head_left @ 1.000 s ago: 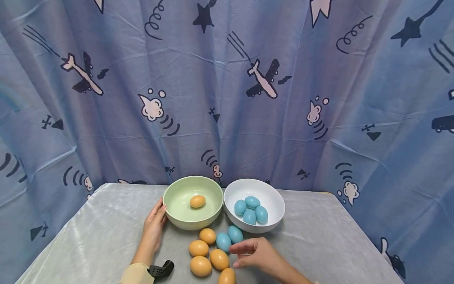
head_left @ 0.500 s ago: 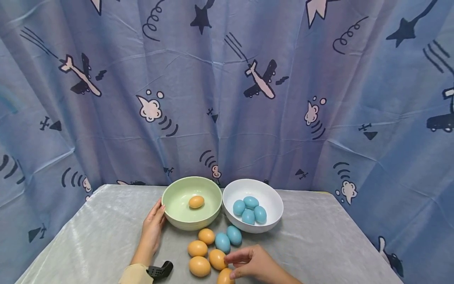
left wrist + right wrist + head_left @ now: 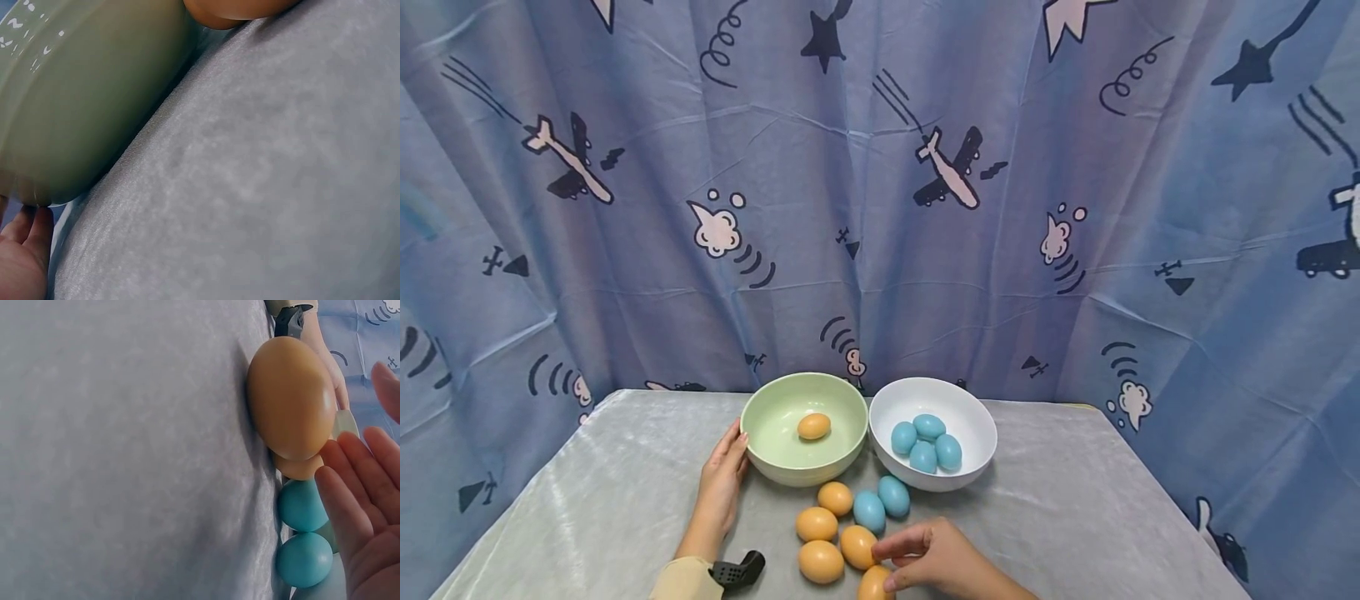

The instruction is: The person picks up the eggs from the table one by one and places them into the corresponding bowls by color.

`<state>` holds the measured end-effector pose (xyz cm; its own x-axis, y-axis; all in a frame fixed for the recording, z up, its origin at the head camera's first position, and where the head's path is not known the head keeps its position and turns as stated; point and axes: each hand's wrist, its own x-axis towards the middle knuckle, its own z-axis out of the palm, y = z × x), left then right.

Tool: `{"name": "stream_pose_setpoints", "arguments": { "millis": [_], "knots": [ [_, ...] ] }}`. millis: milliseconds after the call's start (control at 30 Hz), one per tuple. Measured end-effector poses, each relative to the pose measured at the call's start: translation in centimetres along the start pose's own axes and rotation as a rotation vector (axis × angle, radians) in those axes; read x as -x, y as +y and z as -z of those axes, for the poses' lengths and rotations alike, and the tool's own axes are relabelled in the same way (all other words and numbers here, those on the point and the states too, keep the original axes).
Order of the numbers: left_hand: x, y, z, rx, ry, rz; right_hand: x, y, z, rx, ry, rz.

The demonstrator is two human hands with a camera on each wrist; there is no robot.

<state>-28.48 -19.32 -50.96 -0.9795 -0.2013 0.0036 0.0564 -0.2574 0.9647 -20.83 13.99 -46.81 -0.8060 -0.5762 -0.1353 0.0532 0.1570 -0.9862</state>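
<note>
My left hand [image 3: 721, 483] rests its fingers against the outer left side of a pale green bowl [image 3: 767, 454], which holds one yellow-orange egg [image 3: 814, 427]. In the left wrist view the fingertips [image 3: 41, 219] touch the bowl's wall. My right hand [image 3: 936, 557] hovers at the nearest orange egg [image 3: 874, 584] on the table, thumb and fingers spread apart. From the right wrist, this egg [image 3: 290, 397] looms large, with the extended fingers right at its side and nothing gripped. Several more orange eggs [image 3: 821, 562] and two blue eggs [image 3: 869, 512] lie close together before the bowls.
A white bowl [image 3: 981, 442] with several blue eggs [image 3: 928, 427] stands right beside the green one. Grey-white cloth covers the table [image 3: 1075, 492]. Behind it hangs a blue patterned curtain [image 3: 880, 208]. A black wrist device [image 3: 737, 572] sits on the left wrist.
My right hand has moved from beside the blue eggs down toward the nearest orange egg. The left hand stays at the green bowl, and the view has shifted slightly.
</note>
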Motion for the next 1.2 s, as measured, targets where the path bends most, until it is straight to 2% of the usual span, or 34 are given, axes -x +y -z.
{"name": "stream_pose_setpoints", "arguments": {
  "millis": [833,1000,1200],
  "knots": [
    [-0.1,-0.1,0.0,0.001,0.009,-0.003,-0.7,1.1,0.1,0.098,-0.056,0.057],
    [-0.1,-0.1,-0.1,0.01,0.009,-0.001,-1.0,1.5,0.0,0.158,-0.054,0.039],
    [0.0,0.0,0.0,0.007,0.007,0.0,-1.2,1.6,-0.2,0.171,-0.052,0.015]
  ]
}}
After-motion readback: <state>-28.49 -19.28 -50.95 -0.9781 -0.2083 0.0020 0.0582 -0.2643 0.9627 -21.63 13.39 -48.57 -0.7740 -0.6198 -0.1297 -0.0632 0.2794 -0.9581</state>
